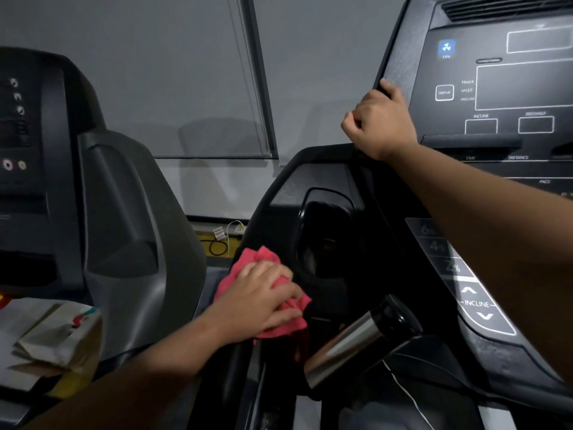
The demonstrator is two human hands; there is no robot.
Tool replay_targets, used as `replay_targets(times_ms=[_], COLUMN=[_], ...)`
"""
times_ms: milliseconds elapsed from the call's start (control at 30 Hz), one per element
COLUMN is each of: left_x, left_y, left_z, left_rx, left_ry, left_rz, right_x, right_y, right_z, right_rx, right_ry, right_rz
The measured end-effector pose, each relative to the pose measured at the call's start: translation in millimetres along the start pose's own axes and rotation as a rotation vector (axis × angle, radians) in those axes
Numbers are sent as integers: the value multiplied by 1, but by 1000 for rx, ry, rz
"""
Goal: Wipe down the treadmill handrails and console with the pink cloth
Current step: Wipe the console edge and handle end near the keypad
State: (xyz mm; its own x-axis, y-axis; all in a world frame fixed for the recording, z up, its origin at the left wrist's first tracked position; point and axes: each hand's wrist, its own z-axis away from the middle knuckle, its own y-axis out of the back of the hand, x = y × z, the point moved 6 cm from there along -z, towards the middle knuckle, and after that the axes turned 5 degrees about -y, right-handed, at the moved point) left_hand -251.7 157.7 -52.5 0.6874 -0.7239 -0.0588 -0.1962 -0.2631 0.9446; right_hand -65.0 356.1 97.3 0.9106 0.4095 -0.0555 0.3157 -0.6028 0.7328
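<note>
The pink cloth [248,262] lies bunched on the left side of the dark treadmill console [496,88], beside its cup-holder recess [325,237]. My left hand [263,299] presses on top of the cloth with its fingers spread over it. Higher up, my right hand [379,122] grips the left edge of the upright display panel, fingers curled round the rim. A silver pulse grip on the handrail [350,342] slants just right of the cloth.
A second treadmill [102,197] stands close on the left, with folded papers and a bag [52,339] on its lower deck. Cables and a plug [223,237] lie on the floor between the machines. Incline buttons [477,302] sit at right.
</note>
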Motion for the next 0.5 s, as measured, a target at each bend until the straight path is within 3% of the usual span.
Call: replay_targets(times_ms=[300,500], left_x=[-2,48], left_y=[5,-3], left_z=[-12,-54], left_rx=[-27,70], left_ry=[291,153], left_rz=[-65,-29], right_x=[3,3], right_y=[-3,-7], right_z=[0,-1], right_rx=[-12,-25], right_ry=[-5,-7], right_rz=[37,58])
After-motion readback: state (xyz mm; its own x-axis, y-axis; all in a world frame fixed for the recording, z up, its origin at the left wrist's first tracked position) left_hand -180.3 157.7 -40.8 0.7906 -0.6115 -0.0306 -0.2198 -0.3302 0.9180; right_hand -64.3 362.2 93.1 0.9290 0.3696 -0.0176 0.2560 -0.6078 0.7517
